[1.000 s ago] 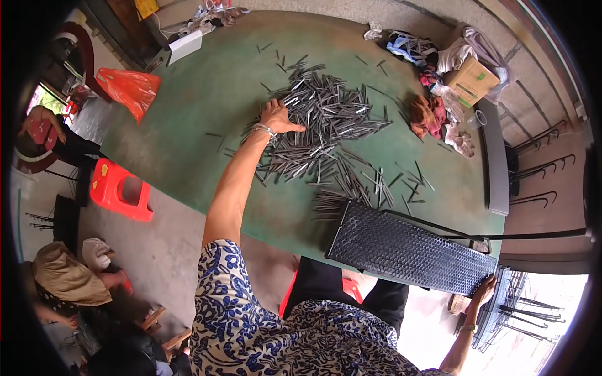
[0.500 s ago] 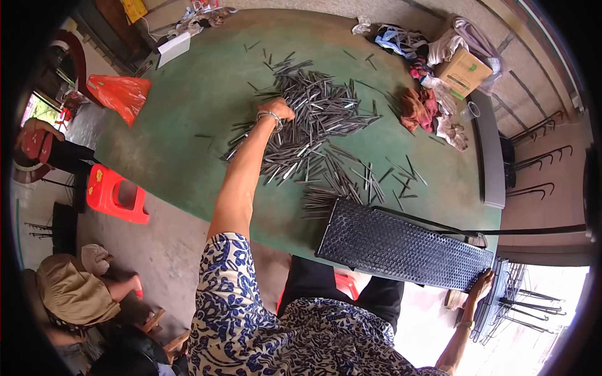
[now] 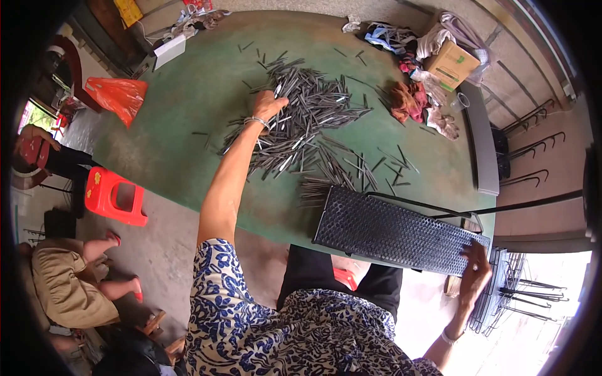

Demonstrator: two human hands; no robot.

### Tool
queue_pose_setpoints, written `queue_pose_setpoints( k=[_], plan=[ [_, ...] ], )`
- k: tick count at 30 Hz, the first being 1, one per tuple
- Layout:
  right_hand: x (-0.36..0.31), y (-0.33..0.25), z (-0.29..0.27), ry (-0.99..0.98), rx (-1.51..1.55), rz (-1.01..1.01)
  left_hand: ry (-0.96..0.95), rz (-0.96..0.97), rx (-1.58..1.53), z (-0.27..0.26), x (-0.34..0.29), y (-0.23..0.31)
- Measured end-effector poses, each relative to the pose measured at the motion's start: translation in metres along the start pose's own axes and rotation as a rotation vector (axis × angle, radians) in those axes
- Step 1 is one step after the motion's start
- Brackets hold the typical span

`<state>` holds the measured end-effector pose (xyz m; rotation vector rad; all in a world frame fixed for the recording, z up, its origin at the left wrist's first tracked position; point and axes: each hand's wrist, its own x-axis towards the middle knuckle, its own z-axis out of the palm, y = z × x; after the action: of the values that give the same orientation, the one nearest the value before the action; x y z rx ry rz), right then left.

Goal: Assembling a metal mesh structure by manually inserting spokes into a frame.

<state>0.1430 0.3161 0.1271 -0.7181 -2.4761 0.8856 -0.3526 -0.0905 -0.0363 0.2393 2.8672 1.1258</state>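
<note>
A large heap of thin dark sticks [image 3: 320,106] lies across the green table [image 3: 182,125]. My left hand [image 3: 269,106] is at the heap's left side, its fingers curled among the sticks; what they grip is hidden. Near me, a long black panel with a grid of small round holes [image 3: 395,232] lies slanted over the table's front edge. Over the panel's right end is my right hand [image 3: 478,266], its fingers bent and apart, with nothing visible in them. A smaller bundle of sticks [image 3: 316,191] lies against the panel's far left corner.
Cloths [image 3: 411,103], a cardboard box [image 3: 453,64] and a clear cup [image 3: 461,101] lie at the far right. A red bag [image 3: 119,97] hangs by the left edge, near a red stool [image 3: 116,197]. Black hooked racks [image 3: 520,288] stand at right. Another person [image 3: 72,282] sits lower left.
My right hand has let go of the panel's right end and moved over its surface. My left hand has shifted slightly left on the heap. The seated person's legs have moved.
</note>
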Motion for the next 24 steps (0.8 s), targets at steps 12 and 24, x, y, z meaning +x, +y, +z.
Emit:
queue_pose_setpoints(
  k=[12,24],
  plan=[
    [0.115,-0.184,0.267,-0.744,0.446,-0.161,0.094,0.138,-0.590,0.014,-0.136,0.081],
    [0.087,-0.201,0.381,-0.658,1.261,0.373,0.025,-0.010,-0.554,0.057,-0.191,0.044]
  ],
)
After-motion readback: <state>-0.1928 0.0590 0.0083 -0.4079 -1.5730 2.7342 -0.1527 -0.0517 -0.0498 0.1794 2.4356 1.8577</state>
